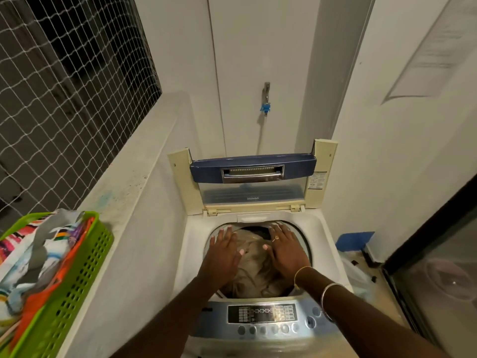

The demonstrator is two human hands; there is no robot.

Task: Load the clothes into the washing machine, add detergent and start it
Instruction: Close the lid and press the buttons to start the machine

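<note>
Bunched and wrinkled down in the round drum of the white top-loading washing machine [192, 244]: a load of crumpled beige fabric [254, 270], filling most of the opening. Laid flat on it, palms down, fingers straight and spread, gripping nothing: left hand [224, 251] on the left side, right hand [285, 251] on the right, fingertips near the far rim. Folded upright at the back, the clear lid with blue handle band [253, 167]. Nearest the body, the grey-blue button panel [262, 315], a forearm passing over each end. Just beside the left flank, a grey concrete ledge [134, 202] carrying a green slotted plastic basket [77, 280] heaped with bright striped clothes [33, 254]. Close on the right, a white wall [374, 177] and a dark-framed glass door [438, 267], with only a narrow gap alongside.
</note>
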